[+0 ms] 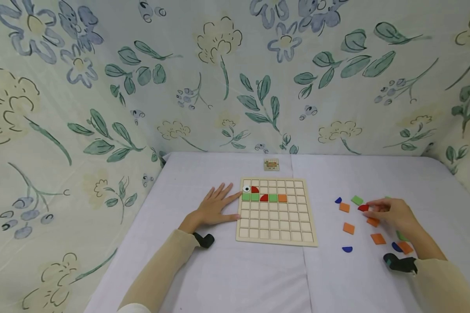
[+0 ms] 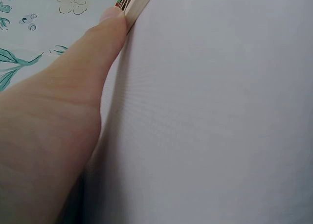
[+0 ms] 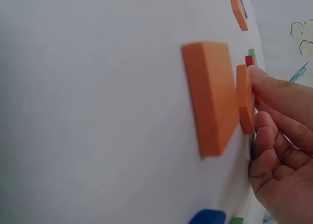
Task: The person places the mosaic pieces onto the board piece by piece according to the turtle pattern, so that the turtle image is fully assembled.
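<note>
With fingers spread, my left hand (image 1: 215, 206) lies on the table against the left edge of a wooden grid board (image 1: 276, 221); its thumb (image 2: 112, 18) touches that edge in the left wrist view. On the board's upper rows sit a white disc with a black dot (image 1: 246, 188), a red quarter-round tile (image 1: 255, 190), another red tile (image 1: 264, 198), several green square tiles (image 1: 273, 198) and an orange square tile (image 1: 282, 198). To the right, my right hand (image 1: 395, 216) pinches a red quarter-round tile (image 1: 363, 208) between thumb and fingers, at table height.
Loose orange tiles (image 1: 348, 228), blue half-round tiles (image 1: 347, 249) and green tiles (image 1: 357, 200) lie scattered around my right hand. A small patterned picture card (image 1: 271, 164) lies behind the board. Floral cloth (image 1: 219, 87) rises behind the white-covered table (image 1: 258, 278).
</note>
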The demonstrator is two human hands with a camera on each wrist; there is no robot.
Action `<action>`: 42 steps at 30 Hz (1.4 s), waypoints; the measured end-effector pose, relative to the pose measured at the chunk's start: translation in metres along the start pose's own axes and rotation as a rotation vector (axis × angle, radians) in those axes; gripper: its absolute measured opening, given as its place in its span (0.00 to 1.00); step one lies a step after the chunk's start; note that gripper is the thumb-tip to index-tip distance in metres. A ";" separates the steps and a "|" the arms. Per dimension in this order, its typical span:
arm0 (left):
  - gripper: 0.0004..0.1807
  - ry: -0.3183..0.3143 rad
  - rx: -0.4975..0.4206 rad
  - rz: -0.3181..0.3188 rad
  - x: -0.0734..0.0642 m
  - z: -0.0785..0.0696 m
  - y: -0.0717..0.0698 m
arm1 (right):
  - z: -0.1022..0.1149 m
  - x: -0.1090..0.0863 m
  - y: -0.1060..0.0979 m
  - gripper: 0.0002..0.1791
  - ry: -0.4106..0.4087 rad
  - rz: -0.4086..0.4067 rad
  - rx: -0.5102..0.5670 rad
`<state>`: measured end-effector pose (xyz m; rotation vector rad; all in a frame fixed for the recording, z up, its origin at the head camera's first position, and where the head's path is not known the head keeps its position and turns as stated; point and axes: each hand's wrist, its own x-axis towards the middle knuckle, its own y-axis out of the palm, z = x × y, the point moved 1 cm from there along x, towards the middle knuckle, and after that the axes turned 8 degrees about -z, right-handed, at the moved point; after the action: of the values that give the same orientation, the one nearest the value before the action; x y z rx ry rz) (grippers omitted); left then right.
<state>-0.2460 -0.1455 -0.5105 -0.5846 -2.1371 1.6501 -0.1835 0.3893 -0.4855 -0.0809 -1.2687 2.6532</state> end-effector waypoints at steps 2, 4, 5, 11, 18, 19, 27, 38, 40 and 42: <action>0.48 0.003 0.002 -0.004 0.000 0.000 0.000 | -0.001 0.000 0.001 0.30 -0.009 -0.006 0.000; 0.48 0.005 0.001 -0.008 0.000 0.000 0.000 | -0.001 0.000 0.001 0.29 -0.018 -0.013 -0.002; 0.48 0.005 0.003 -0.007 0.000 0.001 0.001 | -0.001 0.000 0.001 0.29 -0.018 -0.015 -0.004; 0.48 0.003 0.008 -0.008 0.001 0.002 0.003 | 0.001 -0.001 0.000 0.26 -0.017 -0.018 -0.013; 0.48 0.009 -0.008 -0.017 0.000 0.002 0.002 | 0.005 0.000 0.002 0.23 -0.036 -0.041 -0.050; 0.48 0.009 -0.007 -0.015 0.000 0.002 0.002 | 0.005 0.000 0.002 0.23 -0.038 -0.042 -0.054; 0.48 0.010 -0.009 -0.009 0.001 0.003 0.002 | -0.002 0.001 0.003 0.27 -0.072 0.005 -0.002; 0.48 0.009 -0.006 -0.005 0.001 0.003 0.002 | -0.006 0.005 0.003 0.29 -0.110 0.090 0.049; 0.48 0.009 -0.004 -0.002 0.001 0.002 0.001 | -0.006 0.006 0.004 0.29 -0.108 0.091 0.046; 0.48 0.009 -0.002 0.001 0.001 0.002 0.001 | -0.007 0.006 0.005 0.28 -0.109 0.085 0.042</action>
<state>-0.2480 -0.1465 -0.5120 -0.5928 -2.1330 1.6433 -0.1895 0.3928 -0.4931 0.0168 -1.2681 2.7904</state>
